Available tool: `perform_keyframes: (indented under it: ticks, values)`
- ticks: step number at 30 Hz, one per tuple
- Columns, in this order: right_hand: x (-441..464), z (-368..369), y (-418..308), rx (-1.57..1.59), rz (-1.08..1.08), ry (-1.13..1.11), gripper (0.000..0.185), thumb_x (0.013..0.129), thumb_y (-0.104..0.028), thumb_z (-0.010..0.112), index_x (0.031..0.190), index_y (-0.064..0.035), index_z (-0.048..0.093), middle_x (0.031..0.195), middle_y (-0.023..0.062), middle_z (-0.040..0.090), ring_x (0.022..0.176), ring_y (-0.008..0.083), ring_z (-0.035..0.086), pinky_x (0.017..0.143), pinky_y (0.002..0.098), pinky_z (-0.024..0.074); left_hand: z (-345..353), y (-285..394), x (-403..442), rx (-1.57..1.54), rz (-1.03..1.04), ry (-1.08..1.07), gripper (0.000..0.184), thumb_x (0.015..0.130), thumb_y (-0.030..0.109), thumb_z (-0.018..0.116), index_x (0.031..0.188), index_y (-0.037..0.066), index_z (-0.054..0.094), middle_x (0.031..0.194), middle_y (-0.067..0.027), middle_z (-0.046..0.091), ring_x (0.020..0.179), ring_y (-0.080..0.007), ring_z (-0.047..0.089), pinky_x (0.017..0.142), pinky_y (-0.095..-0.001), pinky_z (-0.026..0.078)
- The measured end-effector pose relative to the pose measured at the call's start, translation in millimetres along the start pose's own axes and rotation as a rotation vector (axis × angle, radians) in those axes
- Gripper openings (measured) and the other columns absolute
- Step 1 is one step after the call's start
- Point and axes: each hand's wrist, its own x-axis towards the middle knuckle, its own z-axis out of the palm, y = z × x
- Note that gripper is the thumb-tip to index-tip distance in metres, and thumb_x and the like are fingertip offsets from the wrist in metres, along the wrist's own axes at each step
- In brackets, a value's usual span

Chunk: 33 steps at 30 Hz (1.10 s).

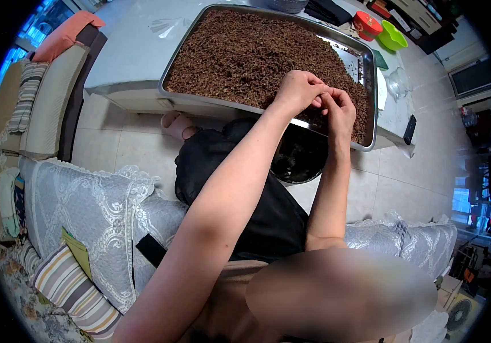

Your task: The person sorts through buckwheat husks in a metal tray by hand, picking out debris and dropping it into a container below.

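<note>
A large metal tray (217,102) holds a thick layer of small reddish-brown bits (239,54), like husks or seeds, whose exact kind I cannot make out. Above its front right part, my left hand (298,91) and my right hand (340,108) meet at the fingertips. Both are closed in a pinch, thumbs and forefingers pressed together. Whatever lies between them is too small or hidden to name. Bare metal shows at the tray's right end (345,57), with a few scattered bits. Below the front rim, between my legs, stands a black bucket (301,157).
The tray rests on a white table (125,63). Beyond it are a red container (366,26), a green bowl (393,36), a clear glass vessel (398,83) and a black remote-like object (410,129). A lace-covered sofa (96,211) is behind me; another seat (51,97) stands left.
</note>
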Motion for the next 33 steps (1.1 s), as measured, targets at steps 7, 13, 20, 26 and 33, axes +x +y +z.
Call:
perform_keyframes:
  ticks: [7,13,20,26,33]
  values:
    - [2,2,3,0.173,0.096,-0.008,0.009,0.091,-0.009,0.063,0.095,-0.0009,0.065,0.081,0.0037,0.065,0.069,0.0098,0.060,0.059,0.0217,0.0474,-2,4,-1,-0.169,-0.098,-0.032,0.020,0.087,0.010,0.070,0.096,-0.008,0.069,0.083,-0.0122,0.071,0.065,-0.0134,0.068,0.061,-0.0223,0.059]
    - [-3,-6,-12,0.361,0.170,-0.013,0.010,0.091,-0.008,0.061,0.096,0.0012,0.063,0.082,0.0061,0.065,0.068,0.0132,0.062,0.061,0.0256,0.0529,-6,2,1,-0.317,-0.150,-0.148,0.020,0.088,0.004,0.066,0.103,-0.010,0.065,0.086,-0.0154,0.071,0.071,-0.0170,0.071,0.066,-0.0227,0.061]
    - [-2,-6,-8,0.451,0.178,0.042,0.012,0.091,-0.009,0.064,0.098,0.0004,0.065,0.084,0.0041,0.066,0.069,0.0093,0.060,0.059,0.0200,0.0466,-3,3,-1,-0.397,-0.209,-0.162,0.020,0.090,0.005,0.065,0.105,-0.008,0.065,0.088,-0.0141,0.070,0.077,-0.0165,0.070,0.071,-0.0237,0.061]
    - [-4,-1,-10,0.389,0.210,0.010,0.014,0.093,-0.010,0.060,0.102,0.0015,0.063,0.086,0.0045,0.065,0.074,0.0103,0.061,0.063,0.0190,0.0475,-5,-4,4,-0.338,-0.172,-0.154,0.022,0.092,0.008,0.064,0.106,-0.009,0.064,0.088,-0.0144,0.070,0.074,-0.0161,0.070,0.071,-0.0240,0.061]
    - [-4,-2,-8,0.552,0.209,0.040,0.014,0.095,-0.013,0.059,0.100,0.0001,0.063,0.086,0.0051,0.066,0.073,0.0113,0.062,0.065,0.0222,0.0521,-6,2,3,-0.360,-0.202,-0.189,0.022,0.094,0.008,0.061,0.107,-0.010,0.062,0.093,-0.0168,0.069,0.079,-0.0183,0.071,0.071,-0.0253,0.061]
